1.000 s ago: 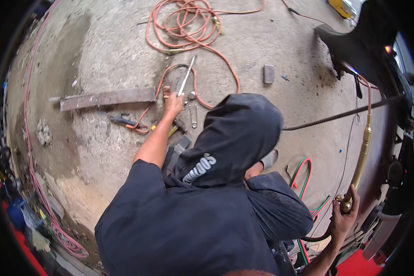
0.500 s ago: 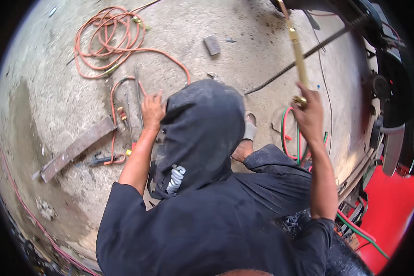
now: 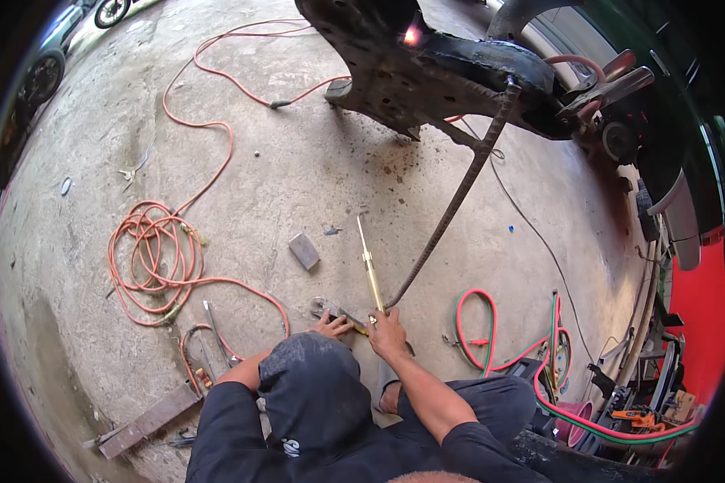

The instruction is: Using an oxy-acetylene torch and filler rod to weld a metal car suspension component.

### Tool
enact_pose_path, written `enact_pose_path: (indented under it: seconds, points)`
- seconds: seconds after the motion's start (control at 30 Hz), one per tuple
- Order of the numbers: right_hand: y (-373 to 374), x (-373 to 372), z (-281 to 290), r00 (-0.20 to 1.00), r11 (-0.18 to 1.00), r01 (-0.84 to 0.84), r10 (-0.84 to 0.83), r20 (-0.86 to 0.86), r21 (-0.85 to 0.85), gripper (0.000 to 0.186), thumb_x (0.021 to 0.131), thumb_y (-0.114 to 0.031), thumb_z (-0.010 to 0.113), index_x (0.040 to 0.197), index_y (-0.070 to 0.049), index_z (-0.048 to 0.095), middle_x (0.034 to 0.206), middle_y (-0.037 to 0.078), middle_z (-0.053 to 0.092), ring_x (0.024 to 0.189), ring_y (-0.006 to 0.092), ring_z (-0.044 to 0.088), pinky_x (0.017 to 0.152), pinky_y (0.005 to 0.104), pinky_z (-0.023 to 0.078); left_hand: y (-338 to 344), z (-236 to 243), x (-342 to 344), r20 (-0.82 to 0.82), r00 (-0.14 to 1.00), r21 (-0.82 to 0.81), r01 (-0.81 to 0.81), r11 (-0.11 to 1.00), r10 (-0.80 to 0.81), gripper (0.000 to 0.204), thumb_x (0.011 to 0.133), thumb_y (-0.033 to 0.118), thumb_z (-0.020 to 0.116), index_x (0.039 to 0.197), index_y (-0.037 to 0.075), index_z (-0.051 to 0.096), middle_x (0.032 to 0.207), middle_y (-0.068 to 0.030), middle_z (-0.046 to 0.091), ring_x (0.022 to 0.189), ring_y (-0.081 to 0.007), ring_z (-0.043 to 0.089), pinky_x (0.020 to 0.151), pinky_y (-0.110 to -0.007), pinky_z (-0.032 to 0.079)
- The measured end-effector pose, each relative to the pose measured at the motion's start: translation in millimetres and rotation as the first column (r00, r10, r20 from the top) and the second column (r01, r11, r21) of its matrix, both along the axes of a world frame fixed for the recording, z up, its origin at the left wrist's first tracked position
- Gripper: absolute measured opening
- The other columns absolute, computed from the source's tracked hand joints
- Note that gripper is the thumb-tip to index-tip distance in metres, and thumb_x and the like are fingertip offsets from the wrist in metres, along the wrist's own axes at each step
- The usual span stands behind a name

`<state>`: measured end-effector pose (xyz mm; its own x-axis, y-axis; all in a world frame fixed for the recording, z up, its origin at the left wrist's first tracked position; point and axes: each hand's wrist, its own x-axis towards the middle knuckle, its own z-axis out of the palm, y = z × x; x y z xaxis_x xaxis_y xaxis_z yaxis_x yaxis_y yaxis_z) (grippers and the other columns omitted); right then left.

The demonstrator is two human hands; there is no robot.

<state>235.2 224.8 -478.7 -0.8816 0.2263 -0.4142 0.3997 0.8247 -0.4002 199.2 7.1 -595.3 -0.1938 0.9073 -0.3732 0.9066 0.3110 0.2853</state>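
My right hand (image 3: 388,332) grips a brass gas torch (image 3: 372,279), its thin tip pointing away over the concrete floor. To its left, my left hand (image 3: 331,324) reaches past my dark-clothed bent leg (image 3: 312,394). Its fingers are stretched out against a grey metal hand tool (image 3: 327,307) with jaws like pliers, lying on the floor; its exact kind is unclear. A ribbed steel bar (image 3: 459,196) slants up from near my right hand to a large black metal part (image 3: 395,76). One spot on that part glows orange-pink.
A coiled orange cable (image 3: 157,266) lies left. A small metal block (image 3: 304,251) rests ahead of my left hand. Red and green hoses (image 3: 479,291) loop at right. Near left lie a rusty steel piece (image 3: 149,420) and metal rods (image 3: 217,332). A red panel (image 3: 698,330) stands far right.
My right hand has brought the torch down from a raised position toward the middle. My left hand has moved from beside the rods to the tool. The view has tilted up, showing the glowing metal part.
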Motion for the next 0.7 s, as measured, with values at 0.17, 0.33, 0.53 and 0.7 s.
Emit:
enact_pose_path:
  seconds: [0.17,0.33,0.53,0.7]
  points:
    - [-3.9,11.7,-25.8,0.997,0.999,0.023,-0.026,0.066,0.033,0.037,0.095,-0.032,0.075,0.129,-0.017,0.07,0.133,0.02,0.052,0.116,0.0436,0.064,0.096,0.0537,0.055,-5.0,20.8,-10.6,0.017,1.0,0.116,-0.016,0.993,0.014,0.03,0.097,0.035,0.063,0.119,0.026,0.08,0.177,-0.0022,0.021,0.163,-0.0291,0.019,0.118,-0.08,0.025]
    - [-3.7,19.9,-37.6,0.987,1.0,0.0,0.001,0.162,-0.007,0.041,0.096,-0.032,0.074,0.134,-0.018,0.068,0.137,0.018,0.049,0.123,0.0429,0.06,0.102,0.054,0.052,-24.5,35.4,-39.6,0.007,1.0,-0.066,0.026,0.997,-0.025,0.036,0.1,0.034,0.06,0.132,0.019,0.067,0.173,-0.0062,0.026,0.161,-0.0323,0.022,0.107,-0.077,0.041]
    - [-43.9,-18.6,27.4,0.994,0.983,-0.086,0.094,0.046,-0.16,0.063,0.095,-0.038,0.073,0.151,-0.015,0.057,0.144,0.025,0.051,0.131,0.0444,0.055,0.111,0.0524,0.047,-73.2,131.8,-86.3,0.275,0.682,0.035,-0.711,0.702,0.677,0.031,0.103,0.038,0.063,0.12,0.012,0.059,0.113,-0.021,0.07,0.104,-0.0414,0.069,0.081,-0.053,0.055]
    - [-74.4,-154.6,188.3,0.902,0.71,-0.169,-0.168,-0.398,-0.684,0.086,0.097,-0.044,0.074,0.159,0.005,0.039,0.144,0.032,0.056,0.131,0.0421,0.06,0.111,0.0452,0.048,-65.5,322.5,-124.5,0.434,0.533,0.527,-0.804,0.275,0.726,0.016,0.098,0.016,0.076,0.104,0.004,0.068,0.089,-0.016,0.075,0.083,-0.0331,0.075,0.074,-0.041,0.057]
